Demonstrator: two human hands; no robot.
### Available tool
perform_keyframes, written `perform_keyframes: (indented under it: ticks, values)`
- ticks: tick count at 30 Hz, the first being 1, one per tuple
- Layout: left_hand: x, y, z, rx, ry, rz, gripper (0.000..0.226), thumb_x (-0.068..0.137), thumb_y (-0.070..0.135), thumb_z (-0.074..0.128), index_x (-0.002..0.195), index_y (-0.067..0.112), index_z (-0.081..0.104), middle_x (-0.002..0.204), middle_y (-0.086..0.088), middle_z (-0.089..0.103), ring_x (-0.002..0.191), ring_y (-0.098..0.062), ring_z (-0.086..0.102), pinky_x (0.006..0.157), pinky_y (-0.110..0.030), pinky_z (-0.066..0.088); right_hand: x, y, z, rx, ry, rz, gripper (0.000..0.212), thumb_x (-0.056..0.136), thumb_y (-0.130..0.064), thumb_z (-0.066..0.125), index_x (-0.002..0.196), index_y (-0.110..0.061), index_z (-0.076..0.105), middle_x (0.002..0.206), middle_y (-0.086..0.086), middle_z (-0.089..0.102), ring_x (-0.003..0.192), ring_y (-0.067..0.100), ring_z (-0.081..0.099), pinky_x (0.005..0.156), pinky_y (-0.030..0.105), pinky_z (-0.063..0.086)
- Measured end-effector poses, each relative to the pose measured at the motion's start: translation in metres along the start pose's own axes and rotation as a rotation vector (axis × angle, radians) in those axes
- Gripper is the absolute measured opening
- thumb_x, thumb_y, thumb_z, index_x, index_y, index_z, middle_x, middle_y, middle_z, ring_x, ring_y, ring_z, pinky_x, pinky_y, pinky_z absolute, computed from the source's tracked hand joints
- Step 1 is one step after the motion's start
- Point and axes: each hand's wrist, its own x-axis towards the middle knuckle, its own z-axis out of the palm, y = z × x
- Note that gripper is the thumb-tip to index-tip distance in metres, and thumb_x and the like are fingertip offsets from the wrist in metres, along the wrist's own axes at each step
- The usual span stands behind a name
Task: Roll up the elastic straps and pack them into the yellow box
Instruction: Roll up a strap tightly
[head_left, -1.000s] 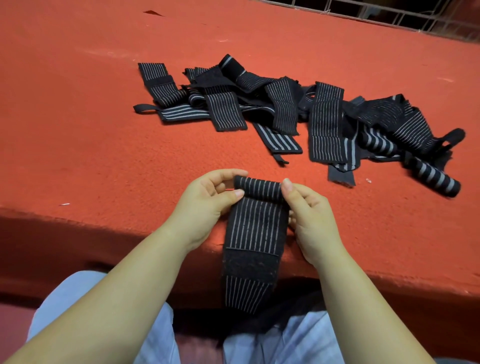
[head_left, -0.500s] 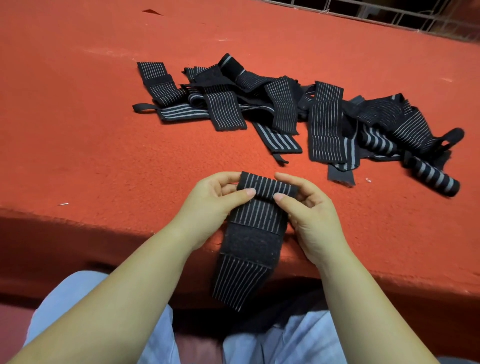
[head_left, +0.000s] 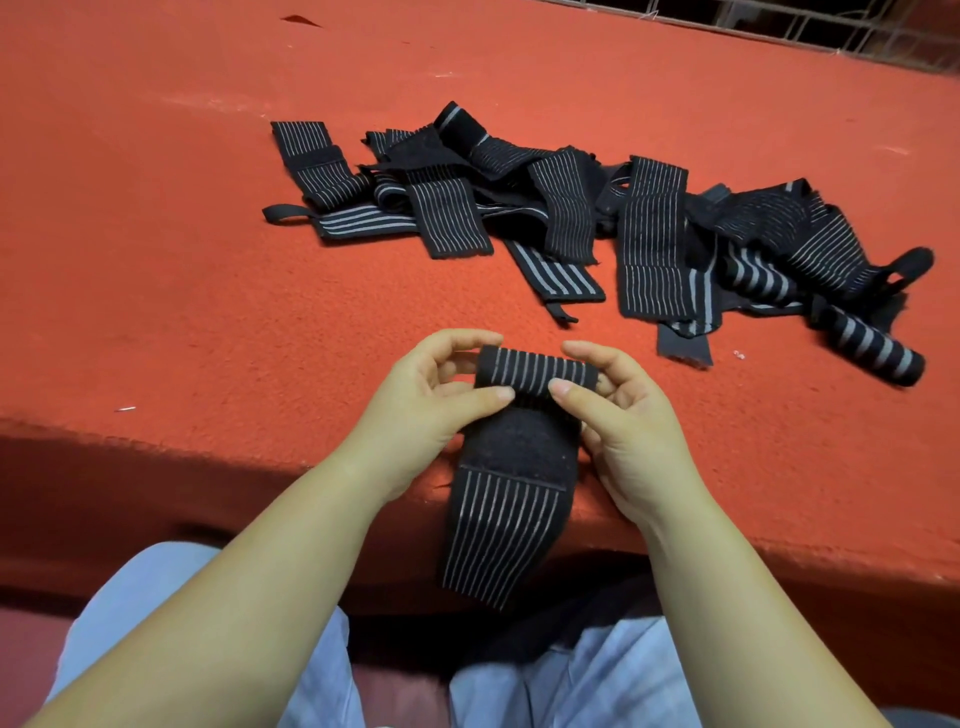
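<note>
A black elastic strap with thin grey stripes (head_left: 530, 371) is partly rolled near the front edge of the red surface. My left hand (head_left: 431, 400) pinches the roll's left end between thumb and fingers. My right hand (head_left: 618, 410) pinches its right end the same way. The strap's loose tail, with a plain black fastener patch (head_left: 519, 447) and a striped end, hangs over the edge toward my lap. A pile of several unrolled black striped straps (head_left: 571, 218) lies farther back. One rolled strap (head_left: 872, 348) rests at the pile's right end. No yellow box is in view.
The red felt-like surface (head_left: 208, 291) stretches wide to the left and back. Its front edge drops off just under my wrists, with my light blue trouser legs (head_left: 613, 680) below. A metal grille (head_left: 831, 26) runs along the far right edge.
The roll has grown thicker as both hands turned it. More of the tail is wound in, and the black fastener patch has come up close under the roll.
</note>
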Motion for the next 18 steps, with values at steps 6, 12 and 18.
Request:
perform_keyframes:
  ticks: [6, 12, 18]
  values:
    - [0.004, -0.001, -0.002, -0.011, 0.018, -0.043, 0.027, 0.085, -0.006, 0.057, 0.099, 0.016, 0.060, 0.086, -0.002, 0.066, 0.074, -0.007, 0.065, 0.065, -0.019, 0.052, 0.001, 0.003, 0.003, -0.055, 0.045, -0.019, 0.020, 0.078, -0.008, 0.068, 0.095, -0.018, 0.064, 0.080, 0.000, 0.067, 0.064, 0.006, 0.061, 0.053, 0.016, 0.047]
    - [0.001, -0.003, -0.002, -0.052, 0.082, 0.034, 0.044, 0.074, -0.029, 0.046, 0.075, 0.014, 0.058, 0.090, 0.004, 0.071, 0.084, -0.006, 0.066, 0.071, -0.017, 0.052, 0.005, 0.002, 0.013, -0.250, 0.137, -0.002, 0.027, 0.078, -0.041, 0.066, 0.083, -0.015, 0.067, 0.069, 0.000, 0.064, 0.068, 0.010, 0.060, 0.069, 0.031, 0.050]
    - [-0.002, -0.003, -0.004, -0.025, 0.078, 0.052, 0.041, 0.077, -0.022, 0.052, 0.084, 0.017, 0.063, 0.093, 0.006, 0.070, 0.084, -0.007, 0.066, 0.072, -0.019, 0.052, 0.007, 0.002, 0.010, -0.137, 0.102, 0.022, 0.034, 0.066, -0.034, 0.071, 0.093, -0.015, 0.064, 0.067, -0.002, 0.068, 0.063, 0.008, 0.064, 0.060, 0.022, 0.050]
